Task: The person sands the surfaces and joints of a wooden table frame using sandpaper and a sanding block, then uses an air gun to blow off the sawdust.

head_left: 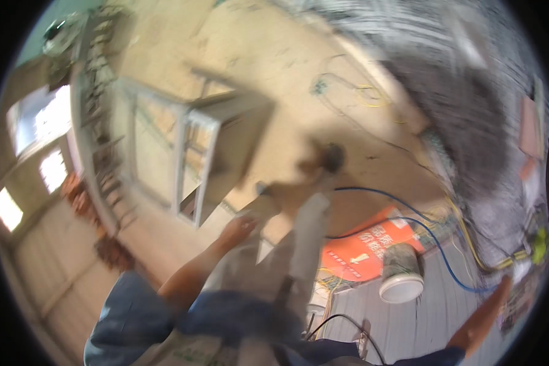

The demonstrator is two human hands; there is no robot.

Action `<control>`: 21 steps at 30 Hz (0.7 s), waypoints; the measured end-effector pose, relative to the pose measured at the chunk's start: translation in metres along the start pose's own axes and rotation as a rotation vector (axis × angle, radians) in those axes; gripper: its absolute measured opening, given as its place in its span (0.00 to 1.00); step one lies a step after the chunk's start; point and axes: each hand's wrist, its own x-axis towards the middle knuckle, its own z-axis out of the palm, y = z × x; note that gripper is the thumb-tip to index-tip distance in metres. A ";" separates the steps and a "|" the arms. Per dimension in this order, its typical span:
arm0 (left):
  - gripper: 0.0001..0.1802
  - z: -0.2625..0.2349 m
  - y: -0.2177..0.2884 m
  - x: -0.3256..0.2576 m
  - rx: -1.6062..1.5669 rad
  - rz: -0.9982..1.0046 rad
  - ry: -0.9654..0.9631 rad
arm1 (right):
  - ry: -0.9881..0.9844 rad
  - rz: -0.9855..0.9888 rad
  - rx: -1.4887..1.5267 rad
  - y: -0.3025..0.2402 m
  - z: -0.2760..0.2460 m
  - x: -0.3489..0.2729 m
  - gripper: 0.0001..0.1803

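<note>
My left hand (241,227) hangs in front of my light grey trouser leg (308,238), left of the middle. Motion blurs its fingers, so their pose and anything in them are unclear. My right arm (485,320) reaches out to the far right, where my right hand (507,285) is small and smeared. Close by it are a white patch (521,270), a bright green thing (539,245) and a yellow cable (494,265). Whether the hand touches any of these I cannot make out.
A grey metal-edged frame (180,158) stands on the tan floor. A white bucket (401,288) sits by an orange-red printed sheet (369,250). A blue cable (436,244) loops across on the right. Reddish bricks (79,195) lie left, below bright windows (53,171). Dark rough material (454,116) covers the far right.
</note>
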 end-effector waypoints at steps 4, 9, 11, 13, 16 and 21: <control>0.16 -0.025 0.048 -0.001 -0.003 0.148 -0.033 | 0.157 -0.217 -0.428 -0.017 0.020 0.018 0.15; 0.16 -0.045 0.019 0.004 -0.067 0.180 -0.036 | 0.040 0.173 0.186 -0.061 0.032 0.016 0.17; 0.15 -0.053 -0.001 -0.007 -0.005 0.080 -0.012 | 0.110 0.166 -0.030 -0.068 0.046 0.017 0.18; 0.15 -0.056 -0.011 -0.008 0.205 0.284 0.011 | 0.023 0.144 -0.101 -0.069 0.031 0.018 0.20; 0.20 -0.024 0.003 0.031 0.167 0.202 -0.049 | -0.083 -0.438 -0.017 0.095 0.007 0.079 0.14; 0.19 -0.019 0.036 0.007 -0.041 0.050 0.000 | -0.160 -0.140 -0.373 -0.011 -0.027 -0.022 0.19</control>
